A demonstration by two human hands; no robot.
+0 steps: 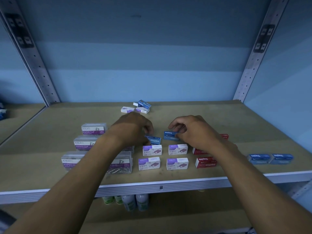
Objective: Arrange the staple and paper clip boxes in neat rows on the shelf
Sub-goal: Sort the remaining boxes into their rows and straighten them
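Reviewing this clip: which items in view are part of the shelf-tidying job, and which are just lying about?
Part of the job:
- blue staple boxes under the left hand and right hand
- purple-and-white staple boxes
- red staple boxes
- clear paper clip boxes
- loose pile at the back

Lying about:
- bottles on the lower shelf

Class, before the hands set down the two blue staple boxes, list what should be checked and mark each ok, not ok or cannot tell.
1. Left hand grips blue staples box: ok.
2. Right hand grips second blue box: ok.
3. White staples boxes in straight rows: ok.
4. Loose pile at back tidied: not ok.
5. Red staples boxes aligned: cannot tell, arm hides some.
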